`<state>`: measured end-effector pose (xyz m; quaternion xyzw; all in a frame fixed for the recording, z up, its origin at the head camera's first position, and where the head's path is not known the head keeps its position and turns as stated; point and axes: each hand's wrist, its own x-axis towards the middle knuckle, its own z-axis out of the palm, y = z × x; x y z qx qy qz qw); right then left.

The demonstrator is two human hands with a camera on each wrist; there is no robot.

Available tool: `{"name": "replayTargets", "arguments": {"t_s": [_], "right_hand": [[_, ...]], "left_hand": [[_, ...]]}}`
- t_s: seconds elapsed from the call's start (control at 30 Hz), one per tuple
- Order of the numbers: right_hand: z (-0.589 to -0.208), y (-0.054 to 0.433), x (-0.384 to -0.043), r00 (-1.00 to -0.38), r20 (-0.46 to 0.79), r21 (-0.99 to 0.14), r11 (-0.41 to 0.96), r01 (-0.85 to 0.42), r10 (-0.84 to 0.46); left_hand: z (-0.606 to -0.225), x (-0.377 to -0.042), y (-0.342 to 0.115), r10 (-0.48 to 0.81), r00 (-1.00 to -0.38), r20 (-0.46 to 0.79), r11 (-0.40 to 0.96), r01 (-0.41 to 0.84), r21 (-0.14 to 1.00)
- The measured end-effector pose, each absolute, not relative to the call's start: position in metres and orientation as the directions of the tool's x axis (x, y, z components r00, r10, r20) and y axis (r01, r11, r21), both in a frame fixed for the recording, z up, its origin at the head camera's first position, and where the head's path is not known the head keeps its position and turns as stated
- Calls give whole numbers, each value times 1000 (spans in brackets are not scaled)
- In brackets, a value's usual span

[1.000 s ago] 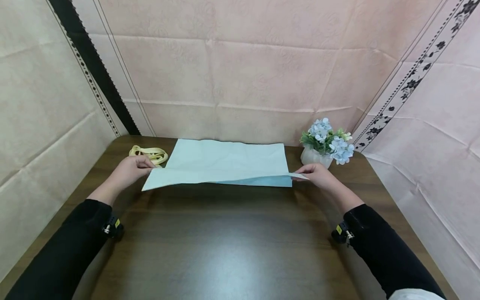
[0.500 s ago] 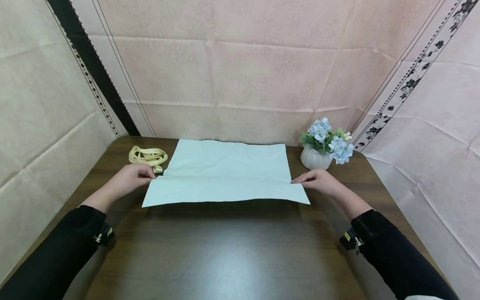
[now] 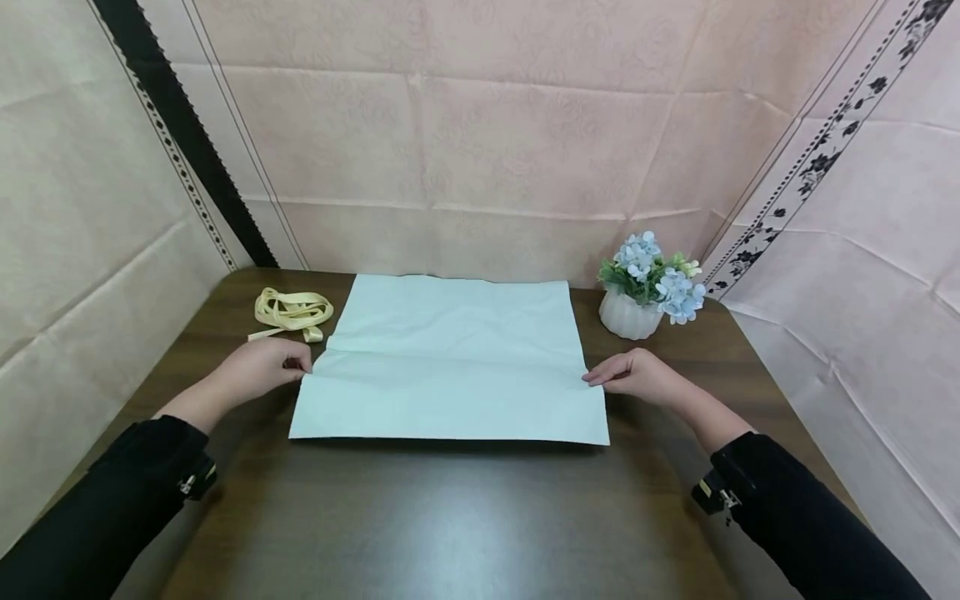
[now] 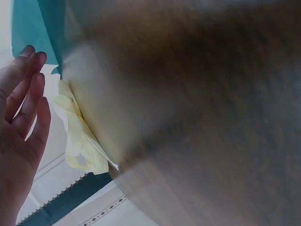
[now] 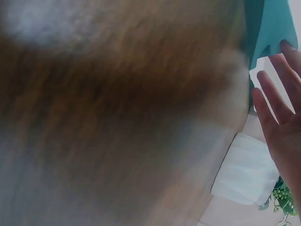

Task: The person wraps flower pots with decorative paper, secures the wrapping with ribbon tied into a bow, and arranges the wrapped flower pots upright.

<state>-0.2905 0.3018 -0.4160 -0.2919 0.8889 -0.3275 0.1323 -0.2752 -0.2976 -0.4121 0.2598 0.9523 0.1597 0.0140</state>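
Note:
A pale blue sheet of paper (image 3: pixel 450 400) spreads over the table, with a crease running across its middle. Its front edge stands slightly off the wood, with a shadow below. My left hand (image 3: pixel 258 368) pinches the paper's left edge near the crease; in the left wrist view, thumb and forefinger meet at the teal-looking sheet (image 4: pixel 40 33) while the other fingers stay loose. At the opposite edge my right hand (image 3: pixel 637 379) pinches the paper between thumb and fingers. The right wrist view has that hand at the sheet's edge (image 5: pixel 275 30), its other fingers extended.
Behind my left hand lies a looped pale yellow ribbon (image 3: pixel 292 310). A white ribbed pot (image 3: pixel 628 315) with blue artificial flowers (image 3: pixel 678 296) stands at the back right. Cloth hangings (image 3: pixel 450 142) enclose the brown wooden table (image 3: pixel 450 525) at the back and sides.
Both hands have come toward me and lower, bringing the paper's front part down and flatter. The bluer underside seen earlier is now hidden, and more of the ribbon shows.

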Motion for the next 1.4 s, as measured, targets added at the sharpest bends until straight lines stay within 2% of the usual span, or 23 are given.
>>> {"name": "replayTargets", "arguments": {"t_s": [0.17,0.53,0.67,0.8,0.9,1.1,1.2,1.4], "right_hand": [[-417,297,-286,-780,-26,-590,639,-493,-625],[-423,288,-279,-740,12,-491,641,-591,-673],[-421,285,-275,-716,-2,-447,641,-624,-698],[-420,282,-272,-702,5,-415,637,-649,-712],[-421,279,-271,-722,28,-395,655,-644,-692],[-421,267,-275,-813,43,-350,754,-556,-580],[-419,256,-280,-834,8,-300,794,-528,-552],[-423,240,-295,-835,-114,-239,831,-502,-538]], "left_hand": [[-413,-271,-295,564,-820,93,795,570,206],[-422,-260,-288,638,-756,146,760,648,37],[-422,-257,-288,654,-741,151,746,665,34],[-420,-255,-290,637,-760,133,758,648,71],[-418,-256,-289,602,-787,135,784,614,91],[-413,-263,-267,530,-837,140,834,544,95],[-412,-270,-250,525,-845,103,843,533,72],[-417,-283,-223,544,-839,-13,838,543,55]]}}
